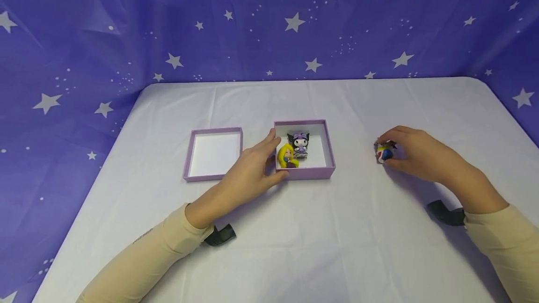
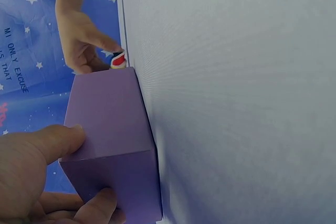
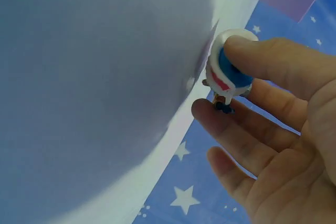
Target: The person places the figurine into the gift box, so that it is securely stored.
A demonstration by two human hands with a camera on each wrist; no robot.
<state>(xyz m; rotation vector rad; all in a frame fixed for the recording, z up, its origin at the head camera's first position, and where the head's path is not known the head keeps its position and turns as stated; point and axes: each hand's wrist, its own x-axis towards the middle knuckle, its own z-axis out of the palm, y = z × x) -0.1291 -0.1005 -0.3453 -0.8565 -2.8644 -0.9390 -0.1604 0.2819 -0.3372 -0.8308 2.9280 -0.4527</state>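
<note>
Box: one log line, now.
left hand: grips box | right hand: pinches blue figurine | in box: yellow figurine, dark figurine | lid: left of box

Your left forearm (image 1: pixel 147 251) comes in from near left; left hand (image 1: pixel 250 167) gripping, left thumb (image 1: pixel 273 180) on the near side, left fingers (image 1: pixel 267 142) reaching farther. Your right forearm (image 1: pixel 501 237) enters from near right; right hand (image 1: pixel 421 153) points left, pinching, right thumb (image 3: pixel 268 59) opposite right fingers (image 3: pixel 239 137), those spread apart.

The box (image 1: pixel 306 173) looks like smooth, matt card; the held toy (image 3: pixel 239 78), smooth plastic; the tablecloth (image 1: pixel 358 247), matt, creased cloth; the curtain (image 1: pixel 252 53), slightly glossy sheeting
</note>
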